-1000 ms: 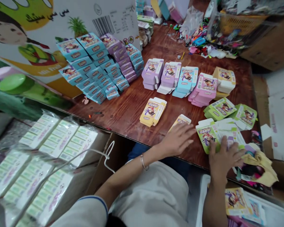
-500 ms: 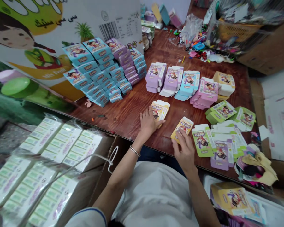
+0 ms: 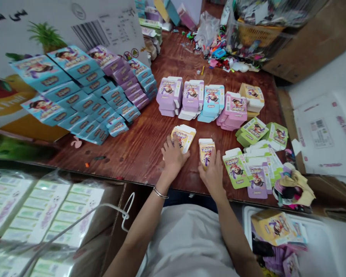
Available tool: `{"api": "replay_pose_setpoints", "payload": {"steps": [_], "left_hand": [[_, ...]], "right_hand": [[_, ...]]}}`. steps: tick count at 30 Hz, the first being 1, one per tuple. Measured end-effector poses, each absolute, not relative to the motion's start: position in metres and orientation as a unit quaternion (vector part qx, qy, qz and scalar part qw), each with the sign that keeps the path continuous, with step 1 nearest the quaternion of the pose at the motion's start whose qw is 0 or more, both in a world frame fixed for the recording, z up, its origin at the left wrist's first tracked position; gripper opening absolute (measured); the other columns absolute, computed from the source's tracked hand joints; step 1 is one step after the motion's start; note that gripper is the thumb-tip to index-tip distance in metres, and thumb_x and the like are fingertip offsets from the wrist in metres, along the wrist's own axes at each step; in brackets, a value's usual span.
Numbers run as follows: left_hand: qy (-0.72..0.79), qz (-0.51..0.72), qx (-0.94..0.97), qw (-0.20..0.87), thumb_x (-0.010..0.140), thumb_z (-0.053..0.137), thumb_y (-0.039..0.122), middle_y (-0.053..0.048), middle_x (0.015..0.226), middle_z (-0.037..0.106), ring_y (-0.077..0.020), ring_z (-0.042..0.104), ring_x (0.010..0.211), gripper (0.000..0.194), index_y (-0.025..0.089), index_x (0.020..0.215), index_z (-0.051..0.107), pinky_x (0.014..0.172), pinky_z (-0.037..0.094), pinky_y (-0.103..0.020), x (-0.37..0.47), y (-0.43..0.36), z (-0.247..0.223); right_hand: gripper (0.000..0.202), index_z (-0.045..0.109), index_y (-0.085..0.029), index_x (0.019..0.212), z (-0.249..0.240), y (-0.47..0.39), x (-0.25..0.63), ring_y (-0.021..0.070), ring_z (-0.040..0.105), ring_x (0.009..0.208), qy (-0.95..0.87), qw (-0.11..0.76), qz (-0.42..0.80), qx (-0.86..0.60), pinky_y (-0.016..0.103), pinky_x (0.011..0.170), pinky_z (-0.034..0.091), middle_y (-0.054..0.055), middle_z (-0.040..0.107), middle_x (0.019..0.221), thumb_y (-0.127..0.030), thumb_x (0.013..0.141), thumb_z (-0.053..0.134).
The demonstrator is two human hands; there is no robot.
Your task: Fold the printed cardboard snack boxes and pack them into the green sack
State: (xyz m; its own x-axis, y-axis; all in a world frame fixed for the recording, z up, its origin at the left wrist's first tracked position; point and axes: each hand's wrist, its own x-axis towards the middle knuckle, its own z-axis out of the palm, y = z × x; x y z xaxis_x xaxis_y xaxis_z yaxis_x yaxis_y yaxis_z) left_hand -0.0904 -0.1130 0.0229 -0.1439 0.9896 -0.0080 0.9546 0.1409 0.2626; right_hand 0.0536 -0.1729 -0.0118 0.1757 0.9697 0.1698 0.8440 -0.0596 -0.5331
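Note:
My left hand (image 3: 173, 156), a bangle at its wrist, lies with spread fingers over the left side of a small flattened-looking stack of yellow cartons (image 3: 185, 135). The top carton bears a printed cartoon figure and has a white end flap. To the right, my right hand (image 3: 212, 171) has its thumb and fingers around the lower sides of another yellow carton (image 3: 207, 146), which rests on the table. Beside that hand lie a green flat carton (image 3: 236, 169) and a purple carton (image 3: 258, 182).
Blue cartons (image 3: 86, 104) are stacked at the left, with purple cartons (image 3: 123, 77) among them. Upright piles, including a light blue pile (image 3: 213, 100), line the table (image 3: 150, 154). Wrapped packs (image 3: 46, 207) stand lower left. A white tub (image 3: 320, 234) sits lower right.
The view has shifted to the right. My right hand has closed around the yellow carton, which now stands straighter. My left hand stays on the other yellow cartons.

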Motion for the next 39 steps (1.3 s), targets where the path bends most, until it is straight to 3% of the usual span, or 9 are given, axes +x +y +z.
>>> {"api": "replay_pose_setpoints", "payload": {"steps": [5,10,14,17,22,25,31,36,39], "left_hand": [[0.781,0.104,0.61,0.086,0.078,0.066,0.042,-0.032,0.149,0.031,-0.0473,0.042,0.129,0.091,0.002,0.149,0.025,0.101,0.037,-0.062,-0.12,-0.102,0.025],[0.72,0.254,0.642,0.068,0.083,0.062,0.05,-0.026,0.156,0.022,-0.0415,0.01,0.147,0.084,0.004,0.147,0.032,0.116,0.01,-0.062,-0.116,-0.123,0.034],[0.565,0.387,0.662,0.304,0.093,0.047,0.049,-0.014,0.153,0.036,-0.025,0.036,0.141,0.07,0.018,0.151,0.025,0.116,0.031,-0.043,-0.072,-0.156,0.038],[0.532,0.408,0.601,0.435,0.095,0.042,0.047,-0.011,0.152,0.039,-0.0217,0.043,0.137,0.064,0.02,0.151,0.025,0.112,0.038,-0.036,-0.057,-0.16,0.032],[0.528,0.392,0.579,0.481,0.096,0.039,0.046,-0.005,0.157,0.032,-0.0208,0.03,0.144,0.062,0.024,0.152,0.024,0.116,0.032,-0.035,-0.068,-0.149,0.028],[0.51,0.412,0.541,0.526,0.097,0.038,0.045,-0.008,0.151,0.042,-0.02,0.045,0.135,0.056,0.022,0.148,0.03,0.109,0.042,-0.033,-0.065,-0.152,0.027],[0.516,0.416,0.501,0.557,0.095,0.039,0.045,-0.008,0.127,0.058,-0.016,0.063,0.104,0.043,0.021,0.131,0.037,0.089,0.052,-0.03,-0.054,-0.164,0.022],[0.539,0.336,0.56,0.532,0.095,0.036,0.048,-0.002,0.094,0.063,-0.0155,0.065,0.078,0.032,0.02,0.11,0.04,0.071,0.053,-0.029,-0.06,-0.164,0.029],[0.536,0.266,0.683,0.419,0.092,0.04,0.054,-0.006,0.093,0.066,-0.0218,0.067,0.087,0.039,0.019,0.108,0.046,0.076,0.053,-0.036,-0.065,-0.162,0.036]], "right_hand": [[0.075,0.025,-0.012,0.149,-0.011,-0.18,0.082,0.0356,0.037,0.138,-0.643,0.304,0.13,-0.691,0.058,0.107,0.038,0.024,0.038,0.147,-0.029,0.082,0.054],[0.075,0.021,-0.016,0.151,-0.006,-0.193,0.08,0.0303,0.036,0.139,-0.603,0.379,0.156,-0.685,0.054,0.112,0.035,0.02,0.036,0.15,-0.038,0.087,0.055],[0.078,0.017,-0.018,0.152,0.002,-0.199,0.054,0.0298,0.035,0.14,-0.567,0.455,0.171,-0.665,0.052,0.11,0.039,0.02,0.034,0.15,-0.039,0.088,0.056],[0.072,0.025,-0.023,0.15,0.005,-0.196,0.052,0.0276,0.048,0.13,-0.57,0.498,0.235,-0.61,0.048,0.103,0.047,0.017,0.044,0.141,-0.036,0.087,0.057],[0.055,0.039,-0.025,0.143,0.008,-0.181,0.077,0.0167,0.067,0.089,-0.526,0.548,0.311,-0.572,0.033,0.076,0.058,0.011,0.063,0.118,-0.033,0.091,0.053],[0.04,0.056,-0.022,0.13,0.011,-0.177,0.081,0.0201,0.065,0.102,-0.555,0.515,0.28,-0.591,0.037,0.088,0.055,0.01,0.067,0.113,-0.035,0.093,0.048],[0.046,0.051,-0.019,0.134,0.013,-0.183,0.071,0.02,0.064,0.109,-0.527,0.53,0.329,-0.576,0.033,0.089,0.054,0.01,0.065,0.124,-0.038,0.094,0.043],[0.024,0.063,-0.019,0.088,0.015,-0.179,0.073,0.0129,0.06,0.058,-0.501,0.528,0.387,-0.566,0.023,0.053,0.049,-0.001,0.065,0.068,-0.042,0.087,0.054],[0.03,0.058,-0.019,0.062,0.016,-0.176,0.08,0.0098,0.05,0.047,-0.546,0.504,0.344,-0.574,0.021,0.046,0.043,-0.004,0.055,0.052,-0.04,0.083,0.059]]}}
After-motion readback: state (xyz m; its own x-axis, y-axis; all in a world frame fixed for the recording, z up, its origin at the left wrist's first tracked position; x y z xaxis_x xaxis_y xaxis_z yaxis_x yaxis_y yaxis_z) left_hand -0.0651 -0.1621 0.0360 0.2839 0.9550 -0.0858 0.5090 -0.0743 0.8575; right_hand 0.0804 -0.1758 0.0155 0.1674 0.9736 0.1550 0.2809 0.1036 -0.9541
